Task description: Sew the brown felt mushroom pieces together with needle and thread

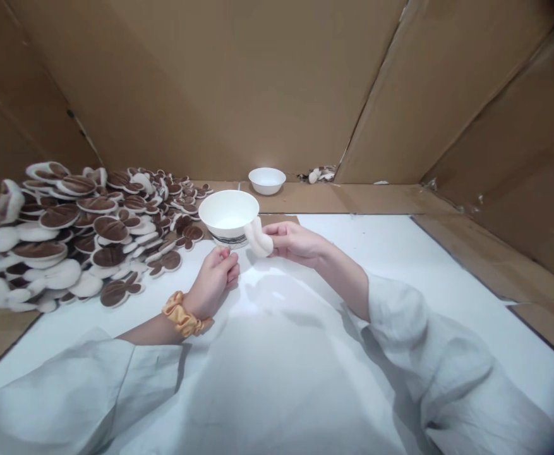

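My right hand [298, 244] pinches a white fluffy fabric piece [259, 239] with rounded lobes, held up just in front of a white bowl [229, 212]. Black lines run round the outside of that bowl. To the left, my left hand [215, 278] is closed with thumb and fingertips pressed together; whatever they hold, if anything, is too small to make out. A yellow scrunchie [186, 316] circles the left wrist. Left of my hands lies a large heap of brown-and-white plush pieces [108, 229], many of them bow-like or rounded with white fluffy edges.
A smaller white bowl [267, 181] stands at the back against the cardboard wall [220, 82]. More brown-and-white pieces [323, 174] show through a gap at the wall's foot. The white tabletop [400, 253] has cardboard strips along its back and right edges.
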{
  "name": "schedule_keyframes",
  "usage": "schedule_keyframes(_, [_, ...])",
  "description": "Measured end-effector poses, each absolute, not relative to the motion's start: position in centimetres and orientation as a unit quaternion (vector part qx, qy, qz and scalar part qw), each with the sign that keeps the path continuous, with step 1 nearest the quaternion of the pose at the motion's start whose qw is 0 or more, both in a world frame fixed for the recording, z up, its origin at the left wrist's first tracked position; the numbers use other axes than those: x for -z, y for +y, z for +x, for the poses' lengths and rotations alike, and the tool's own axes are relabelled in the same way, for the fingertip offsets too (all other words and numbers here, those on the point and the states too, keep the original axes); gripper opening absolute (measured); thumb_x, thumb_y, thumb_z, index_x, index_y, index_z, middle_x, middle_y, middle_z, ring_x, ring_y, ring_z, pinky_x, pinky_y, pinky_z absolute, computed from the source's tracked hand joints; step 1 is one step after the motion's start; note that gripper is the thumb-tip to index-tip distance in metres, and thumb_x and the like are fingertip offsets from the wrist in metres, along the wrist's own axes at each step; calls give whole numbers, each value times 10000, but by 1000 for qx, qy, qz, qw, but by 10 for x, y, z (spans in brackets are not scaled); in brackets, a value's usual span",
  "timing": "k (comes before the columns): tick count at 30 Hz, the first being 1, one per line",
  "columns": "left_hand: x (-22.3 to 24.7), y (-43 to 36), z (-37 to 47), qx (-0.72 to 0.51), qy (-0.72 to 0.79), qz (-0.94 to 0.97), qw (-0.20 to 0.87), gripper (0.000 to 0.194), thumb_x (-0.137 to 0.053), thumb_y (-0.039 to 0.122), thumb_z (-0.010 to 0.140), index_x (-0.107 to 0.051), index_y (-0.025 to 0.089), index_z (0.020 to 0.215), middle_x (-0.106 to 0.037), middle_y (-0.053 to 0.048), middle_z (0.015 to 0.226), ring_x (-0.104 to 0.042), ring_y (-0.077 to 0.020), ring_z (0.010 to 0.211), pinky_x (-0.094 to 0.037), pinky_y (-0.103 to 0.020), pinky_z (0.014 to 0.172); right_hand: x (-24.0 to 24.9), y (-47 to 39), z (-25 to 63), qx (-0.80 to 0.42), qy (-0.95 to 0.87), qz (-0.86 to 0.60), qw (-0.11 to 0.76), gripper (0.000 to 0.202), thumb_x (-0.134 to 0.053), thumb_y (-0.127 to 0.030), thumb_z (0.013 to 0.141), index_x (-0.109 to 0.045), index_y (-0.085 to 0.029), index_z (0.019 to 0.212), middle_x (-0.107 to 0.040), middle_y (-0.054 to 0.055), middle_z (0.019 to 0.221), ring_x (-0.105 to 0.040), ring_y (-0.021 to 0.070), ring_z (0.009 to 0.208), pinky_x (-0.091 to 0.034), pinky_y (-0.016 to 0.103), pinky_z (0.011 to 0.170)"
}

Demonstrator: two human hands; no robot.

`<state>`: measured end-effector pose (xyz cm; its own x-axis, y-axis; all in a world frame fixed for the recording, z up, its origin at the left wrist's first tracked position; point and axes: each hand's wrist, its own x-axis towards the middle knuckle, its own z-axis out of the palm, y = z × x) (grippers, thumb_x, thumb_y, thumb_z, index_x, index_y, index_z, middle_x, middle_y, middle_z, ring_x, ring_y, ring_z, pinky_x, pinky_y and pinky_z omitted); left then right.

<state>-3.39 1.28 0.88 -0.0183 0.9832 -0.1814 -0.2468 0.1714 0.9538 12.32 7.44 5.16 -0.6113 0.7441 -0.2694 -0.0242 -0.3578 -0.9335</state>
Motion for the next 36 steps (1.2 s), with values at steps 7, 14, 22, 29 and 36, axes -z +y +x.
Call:
schedule_keyframes(7, [-7,11,-50,-516,521,379,565,175,-471,203,768,-298,220,750,-339,106,424,-273,-58,370,-191,-158,397,-47,81,114,-749,-494,-362,251,117,-592,-21,676,-649,-86,755,-567,-26,595,-470,50,529,-375,196,574])
schedule_keyframes(14, [4,-2,-63,-505,526,502,466,250,-431,352,862,-377,185,684,-361,46,602,-340,-83,545,-291,-215,519,-44,77,98,-757,-509,-341,227,133,-589,-29,682,-653,-88,782,-578,-16,637,-485,56,563,-390,196,598])
schedule_keyframes(22, [-3,-15,-72,-393,582,595,390,374,-332,407,898,-405,177,612,-379,37,570,-353,-106,552,-294,-235,547,-34,68,73,-758,-498,-346,242,86,-577,-19,674,-588,-103,655,-562,-19,577,-504,64,556,-418,197,594])
schedule_keyframes(29, [-5,-32,-71,-309,568,708,286,337,-352,328,897,-427,172,608,-436,35,571,-404,-102,551,-315,-227,553,-31,70,68,-764,-477,-347,261,60,-567,-49,712,-575,-98,678,-560,1,618,-537,82,582,-470,238,643])
schedule_keyframes(36, [-8,-43,-66,-253,434,860,93,276,-353,202,897,-448,163,641,-473,15,587,-417,-107,559,-359,-231,576,-28,75,67,-770,-465,-342,273,85,-551,-22,725,-610,-75,696,-575,12,609,-542,78,562,-480,250,665])
